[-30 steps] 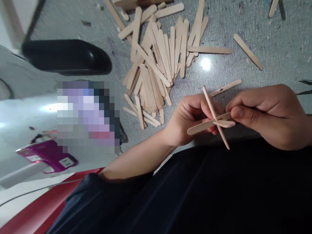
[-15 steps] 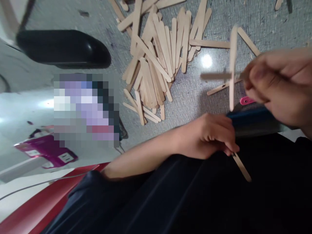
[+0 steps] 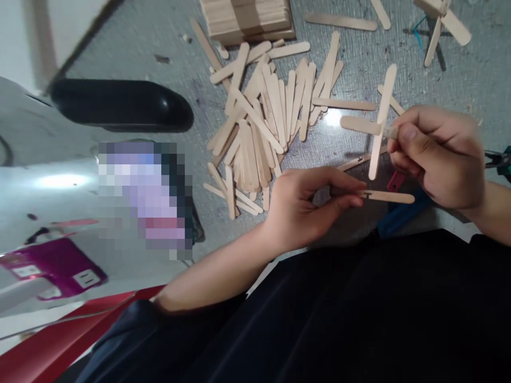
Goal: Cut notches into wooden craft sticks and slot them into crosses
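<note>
My left hand (image 3: 303,207) pinches one end of a wooden craft stick (image 3: 393,197) between thumb and fingers. A small dark notch shows in that stick close to my fingertips. To its right, my right hand (image 3: 443,154) is closed on two craft sticks joined as a cross (image 3: 384,119), gripping the end of one arm. The held stick lies just below the cross, apart from it. Beneath the hands, another notched stick (image 3: 359,160) rests on the table, partly hidden. A pink piece with a hole (image 3: 395,181) shows beside my right hand.
Loose craft sticks (image 3: 249,159) are heaped left of the hands, with a stacked block of sticks (image 3: 247,21) behind. An assembled stick piece (image 3: 443,24) stands far right. A black rounded object (image 3: 123,103), a pixelated item (image 3: 147,191) and a purple power strip (image 3: 59,266) lie left.
My left hand has risen from over my lap to the table edge, bringing its stick level below the cross. My right hand has tilted the cross. The view now takes in more of the far table.
</note>
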The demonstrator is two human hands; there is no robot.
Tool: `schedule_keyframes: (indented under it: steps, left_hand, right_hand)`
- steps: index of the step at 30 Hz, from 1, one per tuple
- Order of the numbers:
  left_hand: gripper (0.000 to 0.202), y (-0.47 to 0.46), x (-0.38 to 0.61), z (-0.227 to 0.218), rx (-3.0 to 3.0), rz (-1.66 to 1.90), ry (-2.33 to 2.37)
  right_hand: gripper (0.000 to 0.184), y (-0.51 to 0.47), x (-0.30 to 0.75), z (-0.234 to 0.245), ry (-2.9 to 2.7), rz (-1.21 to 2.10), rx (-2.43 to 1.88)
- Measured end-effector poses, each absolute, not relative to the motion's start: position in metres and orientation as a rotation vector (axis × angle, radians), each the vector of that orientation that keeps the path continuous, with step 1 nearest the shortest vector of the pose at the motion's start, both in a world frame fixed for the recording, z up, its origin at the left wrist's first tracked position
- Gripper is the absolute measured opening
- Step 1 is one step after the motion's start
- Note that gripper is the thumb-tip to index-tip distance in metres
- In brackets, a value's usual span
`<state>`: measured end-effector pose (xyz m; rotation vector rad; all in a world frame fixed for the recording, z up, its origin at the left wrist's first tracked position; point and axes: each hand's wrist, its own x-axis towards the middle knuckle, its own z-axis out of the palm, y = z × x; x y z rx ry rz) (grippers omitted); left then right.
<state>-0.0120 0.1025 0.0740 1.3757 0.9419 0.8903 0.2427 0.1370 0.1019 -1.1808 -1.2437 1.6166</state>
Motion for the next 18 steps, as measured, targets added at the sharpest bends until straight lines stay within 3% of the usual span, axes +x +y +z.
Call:
schedule_keyframes:
  steps: [18]
  left_hand:
    - [0.01, 0.112, -0.012, 0.063, 1.333, 0.897, 1.01]
  right_hand:
    - [0.048, 0.145, 0.244, 0.094, -1.436, 1.575, -1.236]
